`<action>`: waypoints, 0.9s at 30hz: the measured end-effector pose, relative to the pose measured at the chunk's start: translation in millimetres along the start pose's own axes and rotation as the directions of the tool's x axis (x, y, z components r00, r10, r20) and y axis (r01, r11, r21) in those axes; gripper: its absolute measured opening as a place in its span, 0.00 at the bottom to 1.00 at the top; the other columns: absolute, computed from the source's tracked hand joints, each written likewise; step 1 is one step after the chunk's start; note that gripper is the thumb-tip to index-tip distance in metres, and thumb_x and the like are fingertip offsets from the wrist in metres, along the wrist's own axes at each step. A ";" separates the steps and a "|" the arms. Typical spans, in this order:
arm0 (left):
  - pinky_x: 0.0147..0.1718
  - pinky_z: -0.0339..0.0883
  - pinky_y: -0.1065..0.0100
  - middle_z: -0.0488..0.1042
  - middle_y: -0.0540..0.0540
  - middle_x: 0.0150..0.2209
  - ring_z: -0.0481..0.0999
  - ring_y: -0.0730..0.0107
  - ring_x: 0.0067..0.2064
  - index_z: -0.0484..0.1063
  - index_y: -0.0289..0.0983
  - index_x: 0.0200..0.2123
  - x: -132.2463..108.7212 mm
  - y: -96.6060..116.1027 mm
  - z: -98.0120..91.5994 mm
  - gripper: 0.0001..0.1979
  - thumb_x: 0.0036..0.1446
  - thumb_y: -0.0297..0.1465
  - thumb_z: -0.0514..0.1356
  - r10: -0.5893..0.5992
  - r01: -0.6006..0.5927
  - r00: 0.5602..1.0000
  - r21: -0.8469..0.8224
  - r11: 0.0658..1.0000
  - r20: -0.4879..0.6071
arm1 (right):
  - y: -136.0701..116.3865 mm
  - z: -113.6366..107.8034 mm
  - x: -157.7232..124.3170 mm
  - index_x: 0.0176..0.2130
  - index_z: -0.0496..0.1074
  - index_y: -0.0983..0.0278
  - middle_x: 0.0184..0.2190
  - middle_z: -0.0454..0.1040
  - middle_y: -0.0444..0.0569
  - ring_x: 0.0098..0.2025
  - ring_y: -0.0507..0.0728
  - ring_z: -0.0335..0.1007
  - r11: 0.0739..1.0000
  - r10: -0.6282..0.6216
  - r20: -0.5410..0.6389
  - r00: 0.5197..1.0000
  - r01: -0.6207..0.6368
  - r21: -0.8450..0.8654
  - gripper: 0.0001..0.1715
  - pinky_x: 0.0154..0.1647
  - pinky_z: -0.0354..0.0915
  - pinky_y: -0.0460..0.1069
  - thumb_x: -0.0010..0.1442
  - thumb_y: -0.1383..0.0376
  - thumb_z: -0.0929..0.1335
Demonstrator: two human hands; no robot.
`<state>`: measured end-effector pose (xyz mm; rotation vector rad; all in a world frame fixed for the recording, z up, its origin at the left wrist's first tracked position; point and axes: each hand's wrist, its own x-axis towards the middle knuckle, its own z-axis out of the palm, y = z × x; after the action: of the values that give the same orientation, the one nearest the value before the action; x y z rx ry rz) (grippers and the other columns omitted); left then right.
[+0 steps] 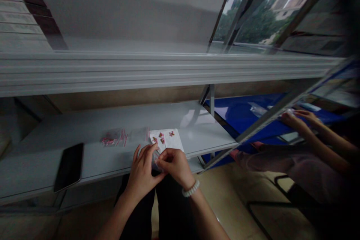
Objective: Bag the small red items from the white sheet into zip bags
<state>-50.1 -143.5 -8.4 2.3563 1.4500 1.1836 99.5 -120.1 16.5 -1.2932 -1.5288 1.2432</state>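
Near the shelf's front edge, my left hand [142, 170] and my right hand [177, 168] meet at a small clear plastic bag [155, 162]. The thumb and fingers of my left hand are closed about its left side. My right hand, with a pale bead bracelet at the wrist, pinches its right side. What is inside the bag, if anything, I cannot make out. Just beyond my hands lies a white sheet [176, 143] bearing several small red and gold pieces [161, 137]. To its left are a flat clear zip bag [137, 134] and clear zip bags with small red pieces [111, 140].
A black tablet [69, 167] lies at the left, reaching the front edge of the grey shelf [92, 120]. An upper grey ledge [157, 69] crosses above. At right, beyond a slanted metal post [253, 129], another person's hands [298, 120] work over a blue table [236, 116].
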 end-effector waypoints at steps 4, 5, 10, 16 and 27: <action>0.57 0.56 0.45 0.75 0.44 0.43 0.74 0.56 0.45 0.59 0.43 0.57 -1.8 -1.7 3.0 0.32 0.48 0.31 0.66 -0.011 0.012 0.999 0.026 1.000 -0.036 | -2.2 -2.8 -0.4 0.24 0.70 0.65 0.21 0.73 0.45 0.23 0.50 0.66 0.993 -0.035 -0.062 0.997 0.028 -0.111 0.05 0.25 0.61 0.44 0.49 0.69 0.70; 0.55 0.57 0.46 0.75 0.44 0.42 0.74 0.56 0.44 0.60 0.43 0.56 -2.2 -1.3 2.1 0.31 0.49 0.32 0.65 -0.012 0.013 0.999 0.020 1.000 -0.046 | -2.2 -3.8 -0.6 0.24 0.70 0.65 0.20 0.73 0.45 0.23 0.50 0.66 0.989 -0.046 -0.076 0.996 0.035 -0.143 0.05 0.25 0.60 0.44 0.49 0.69 0.70; 0.53 0.61 0.50 0.75 0.44 0.42 0.74 0.56 0.45 0.62 0.43 0.55 -1.2 1.5 -2.2 0.30 0.49 0.30 0.65 -0.010 0.009 0.999 -0.018 1.000 -0.046 | 1.3 -4.3 0.1 0.24 0.69 0.64 0.20 0.72 0.44 0.23 0.51 0.65 0.964 -0.067 -0.088 0.994 0.042 -0.264 0.05 0.24 0.58 0.44 0.49 0.69 0.69; 0.48 0.65 0.54 0.74 0.42 0.46 0.71 0.55 0.48 0.65 0.43 0.53 -3.5 -4.7 -0.7 0.29 0.47 0.33 0.68 -0.033 0.038 0.998 -0.129 0.991 0.045 | 4.9 -6.2 2.7 0.24 0.66 0.64 0.19 0.66 0.40 0.22 0.49 0.59 0.952 -0.025 0.007 1.000 0.026 -0.305 0.13 0.22 0.52 0.44 0.44 0.65 0.75; 0.48 0.66 0.57 0.74 0.44 0.45 0.71 0.58 0.48 0.68 0.43 0.51 -13.5 -7.7 0.4 0.25 0.48 0.32 0.68 -0.042 0.078 0.989 -0.263 0.962 0.143 | 20.8 -8.1 5.6 0.22 0.64 0.65 0.17 0.60 0.38 0.21 0.47 0.54 0.983 0.031 0.152 0.988 -0.002 -0.186 0.18 0.21 0.49 0.43 0.43 0.61 0.76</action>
<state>-58.3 -150.2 -19.8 2.1491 1.2233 1.1016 111.0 -112.8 -2.0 -1.3559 -1.7828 1.2595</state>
